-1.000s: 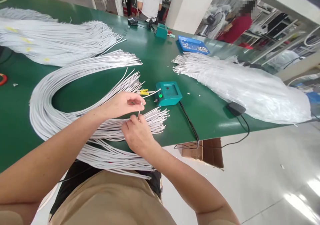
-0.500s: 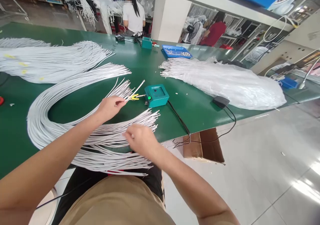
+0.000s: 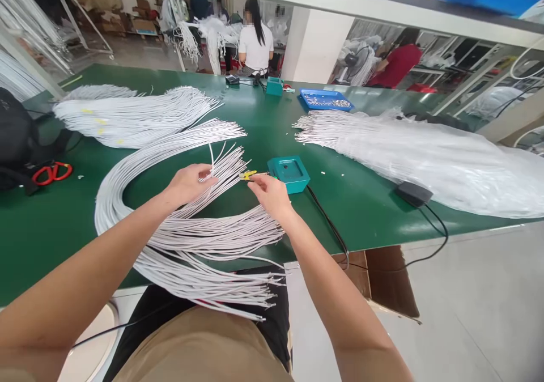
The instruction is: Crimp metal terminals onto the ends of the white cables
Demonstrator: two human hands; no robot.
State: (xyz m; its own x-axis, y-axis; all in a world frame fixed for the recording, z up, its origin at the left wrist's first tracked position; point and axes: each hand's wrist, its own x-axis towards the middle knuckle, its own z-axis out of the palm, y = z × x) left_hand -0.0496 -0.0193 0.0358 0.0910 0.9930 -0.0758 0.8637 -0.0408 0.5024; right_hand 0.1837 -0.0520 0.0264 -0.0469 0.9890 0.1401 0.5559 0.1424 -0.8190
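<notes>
My left hand (image 3: 190,183) pinches a white cable (image 3: 211,154) whose end sticks up above the fingers. It is over a fanned bundle of white cables (image 3: 227,168). My right hand (image 3: 272,196) is closed with its fingertips at a small yellow clip (image 3: 247,175), beside the front left of a teal box (image 3: 293,172). What those fingertips grip is too small to make out. Nearer to me, a second bunch of cable ends (image 3: 238,236) lies under my right wrist, and a third bunch (image 3: 238,285) reaches over the table edge toward my lap.
Bagged cables (image 3: 425,149) lie on the right, with a black adapter (image 3: 414,194) in front. A blue tray (image 3: 326,100) of small parts stands behind. On the left are more cables (image 3: 140,115) and red-handled scissors (image 3: 53,172). People sit across the green table (image 3: 204,90).
My right hand has moved from the nearer cable bunch forward to the yellow clip. My left hand still pinches a cable, now pointing up instead of toward the box. The view has turned left.
</notes>
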